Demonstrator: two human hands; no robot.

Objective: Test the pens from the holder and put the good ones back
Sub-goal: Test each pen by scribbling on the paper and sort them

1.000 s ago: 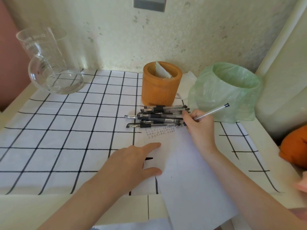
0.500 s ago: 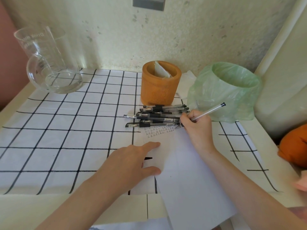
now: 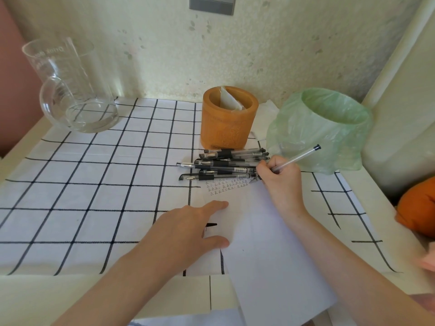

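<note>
The desk (image 3: 28,300) carries a checked cloth and the test sheet (image 3: 270,267). Left hand (image 3: 188,234) lies flat, fingers spread, pinning the sheet. Right hand (image 3: 280,177) is clamped on a clear pen (image 3: 299,156), whose tip has shifted leftward along the written rows: testing continues. Remaining pens (image 3: 226,164) lie before the orange holder (image 3: 228,118).

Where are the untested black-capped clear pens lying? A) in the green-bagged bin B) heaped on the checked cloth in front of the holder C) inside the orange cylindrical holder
B: the black-capped clear pens lie heaped on the checked cloth just before the orange cylindrical holder.
</note>
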